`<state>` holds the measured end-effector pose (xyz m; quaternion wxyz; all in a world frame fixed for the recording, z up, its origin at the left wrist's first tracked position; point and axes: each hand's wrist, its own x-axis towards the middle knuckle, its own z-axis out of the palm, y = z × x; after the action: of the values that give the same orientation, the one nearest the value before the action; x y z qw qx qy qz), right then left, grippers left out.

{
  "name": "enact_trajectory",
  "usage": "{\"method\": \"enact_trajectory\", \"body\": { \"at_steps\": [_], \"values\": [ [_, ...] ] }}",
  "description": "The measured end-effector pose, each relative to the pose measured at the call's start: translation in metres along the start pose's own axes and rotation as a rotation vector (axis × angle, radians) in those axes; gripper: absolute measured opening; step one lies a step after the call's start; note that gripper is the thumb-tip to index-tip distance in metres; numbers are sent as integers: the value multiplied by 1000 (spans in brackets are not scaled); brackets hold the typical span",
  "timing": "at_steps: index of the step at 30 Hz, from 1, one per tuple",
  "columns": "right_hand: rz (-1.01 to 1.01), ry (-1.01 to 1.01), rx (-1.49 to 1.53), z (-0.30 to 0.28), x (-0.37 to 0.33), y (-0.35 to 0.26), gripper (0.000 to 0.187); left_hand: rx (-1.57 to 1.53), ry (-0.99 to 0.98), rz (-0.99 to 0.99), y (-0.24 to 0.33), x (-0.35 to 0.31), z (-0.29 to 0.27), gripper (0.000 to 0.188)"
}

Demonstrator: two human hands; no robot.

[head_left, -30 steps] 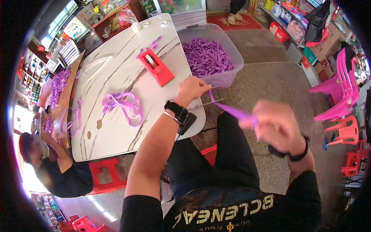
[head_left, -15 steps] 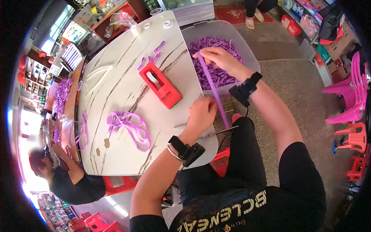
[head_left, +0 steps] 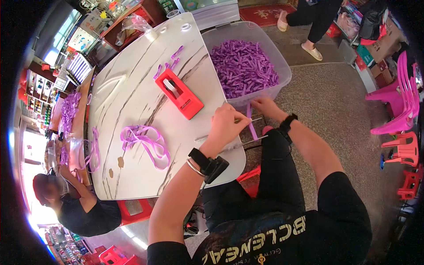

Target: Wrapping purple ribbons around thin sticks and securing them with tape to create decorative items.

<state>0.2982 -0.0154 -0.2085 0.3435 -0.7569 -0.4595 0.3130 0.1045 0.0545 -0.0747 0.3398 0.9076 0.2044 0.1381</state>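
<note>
My right hand [head_left: 268, 109] is closed on a purple ribbon [head_left: 252, 130], just past the table's right edge in front of the plastic bin. The ribbon hangs down beside two thin metal rods [head_left: 252, 141] that stick out from the table edge. My left hand [head_left: 226, 126] is over the table edge beside it, thumb and fingers pinched together; what they hold, if anything, is hidden. Left of my hands, a red tape dispenser [head_left: 187, 106] lies on the table, with small folded purple ribbon pieces [head_left: 171, 66] behind it. A loose bundle of purple ribbon [head_left: 150, 143] lies nearer me.
A clear plastic bin [head_left: 282, 73] full of folded purple pieces stands against the marble-patterned table [head_left: 132, 176]. At the left a co-worker [head_left: 81, 212] sits by another table with purple ribbon. Another person's legs [head_left: 316, 26] are at the back right. Pink chairs [head_left: 395, 99] stand at the right.
My right hand has come down from over the bin toward the rods, the ribbon with it. My left hand has moved slightly away from me. The person at the back has stepped forward.
</note>
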Motion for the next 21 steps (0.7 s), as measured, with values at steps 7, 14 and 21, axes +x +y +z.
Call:
{"method": "enact_trajectory", "body": {
  "at_steps": [7,14,21],
  "values": [
    [191,-290,339,35,-149,21,28,27,-89,-93,-8,5,-1,16],
    [240,-359,453,4,-247,-85,28,9,-162,-147,2,7,-8,17],
    [-14,-232,544,-35,-248,-140,24,39,-118,-96,-1,6,-6,19]
  ]
}}
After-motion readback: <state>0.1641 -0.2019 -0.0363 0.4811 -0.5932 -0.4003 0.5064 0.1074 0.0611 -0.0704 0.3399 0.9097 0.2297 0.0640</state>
